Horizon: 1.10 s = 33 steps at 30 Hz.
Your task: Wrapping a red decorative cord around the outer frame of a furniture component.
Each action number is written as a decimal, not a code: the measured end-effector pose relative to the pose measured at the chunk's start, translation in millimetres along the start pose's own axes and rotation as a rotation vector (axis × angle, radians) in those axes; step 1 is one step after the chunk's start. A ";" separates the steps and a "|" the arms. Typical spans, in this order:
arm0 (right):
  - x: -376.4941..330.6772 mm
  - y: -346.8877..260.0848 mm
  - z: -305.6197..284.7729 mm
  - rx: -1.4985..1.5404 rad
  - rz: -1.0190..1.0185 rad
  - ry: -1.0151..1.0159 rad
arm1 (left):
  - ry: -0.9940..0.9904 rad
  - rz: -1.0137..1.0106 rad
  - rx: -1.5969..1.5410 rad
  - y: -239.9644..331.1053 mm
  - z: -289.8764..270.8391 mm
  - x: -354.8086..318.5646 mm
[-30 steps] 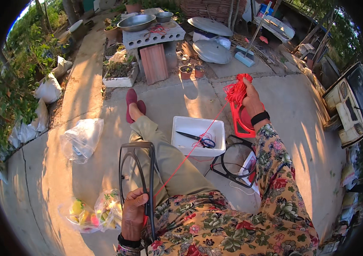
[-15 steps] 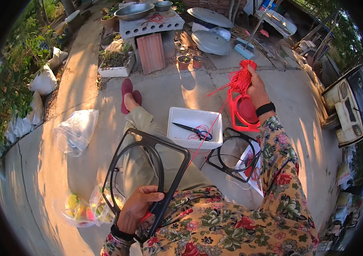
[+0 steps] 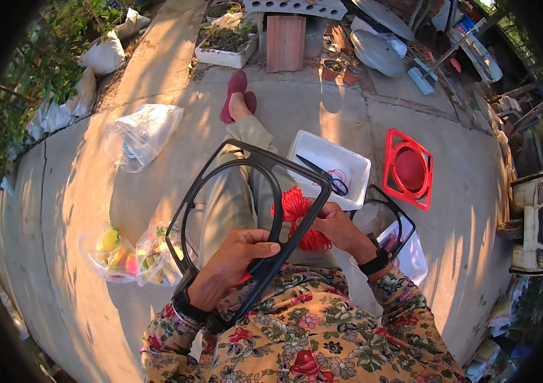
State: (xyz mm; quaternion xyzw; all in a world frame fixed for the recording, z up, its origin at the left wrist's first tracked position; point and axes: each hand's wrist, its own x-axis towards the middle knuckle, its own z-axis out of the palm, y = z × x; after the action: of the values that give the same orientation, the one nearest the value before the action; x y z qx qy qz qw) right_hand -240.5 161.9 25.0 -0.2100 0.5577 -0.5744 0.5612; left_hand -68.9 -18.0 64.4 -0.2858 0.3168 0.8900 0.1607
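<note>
A person in a floral long-sleeved shirt sits on a sunlit concrete floor [image 3: 463,210], legs stretched out in pale trousers and dark red slippers [image 3: 236,96]. Across the lap stands a black square plastic frame with a round ring set inside it [image 3: 246,210], tilted away from the body. The left hand [image 3: 236,258] has a clenched grip on the frame's lower right bar. The right hand [image 3: 335,226] grasps a bundle of red cord [image 3: 297,214], pressed against the frame's right edge.

Just past the knees sits a white rectangular plastic tub [image 3: 332,163] holding dark-handled scissors [image 3: 322,175]. To its right, apart, lies a red square frame with a red round centre [image 3: 409,169]. A second black frame [image 3: 396,223] rests by the right wrist. On the left lie a clear plastic bag [image 3: 144,134] and smaller bags of colourful items [image 3: 128,252].
</note>
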 end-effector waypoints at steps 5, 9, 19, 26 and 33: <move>6.2 7.4 28.0 0.324 -0.073 0.052 | 0.119 0.042 -0.026 -4.0 -6.3 -1.1; -1.3 12.9 34.4 0.054 -0.147 0.123 | 0.138 0.063 -0.050 -11.5 -10.6 -2.6; -20.1 30.7 46.2 0.137 -0.187 0.247 | 0.186 0.069 -0.063 -17.3 -12.7 -0.8; 19.0 12.0 46.1 -0.120 -0.346 0.423 | 0.179 0.043 -0.074 -16.4 -7.5 2.4; 8.2 28.7 32.1 0.048 -0.147 0.239 | 0.155 -0.008 -0.056 -12.6 -20.7 18.9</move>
State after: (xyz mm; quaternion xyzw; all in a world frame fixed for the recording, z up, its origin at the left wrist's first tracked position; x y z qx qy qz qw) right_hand -203.2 148.9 6.1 -0.1670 0.5898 -0.6479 0.4521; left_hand -69.4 -20.2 33.7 -0.3595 0.3021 0.8731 0.1310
